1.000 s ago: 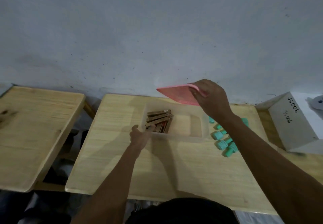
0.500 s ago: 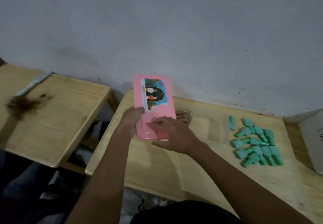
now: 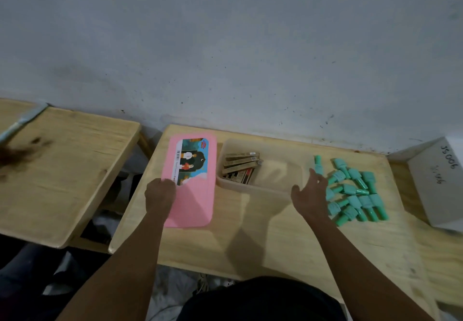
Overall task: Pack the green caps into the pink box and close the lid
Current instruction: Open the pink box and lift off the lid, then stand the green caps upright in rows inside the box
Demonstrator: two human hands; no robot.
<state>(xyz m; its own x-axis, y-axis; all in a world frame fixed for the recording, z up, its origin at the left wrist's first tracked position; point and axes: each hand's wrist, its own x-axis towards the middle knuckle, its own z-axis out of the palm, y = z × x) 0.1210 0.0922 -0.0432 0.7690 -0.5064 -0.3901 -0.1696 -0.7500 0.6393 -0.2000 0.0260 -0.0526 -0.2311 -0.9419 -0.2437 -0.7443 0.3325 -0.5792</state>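
Observation:
The pink lid lies flat on the left part of the wooden table, picture side up. My left hand rests on its left edge with curled fingers. The translucent box stands uncovered right of the lid and holds several gold and dark sticks at its left end. Several green caps lie in a loose heap right of the box. My right hand hovers with fingers apart between the box's right end and the heap, holding nothing.
A second wooden table stands to the left across a gap, with a dark stain and a metal bar on it. A white carton with handwriting sits at the right edge. A grey wall runs behind both tables.
The lid went from lifted above the box to lying flat on the table left of it. My right hand let it go and moved right towards the caps.

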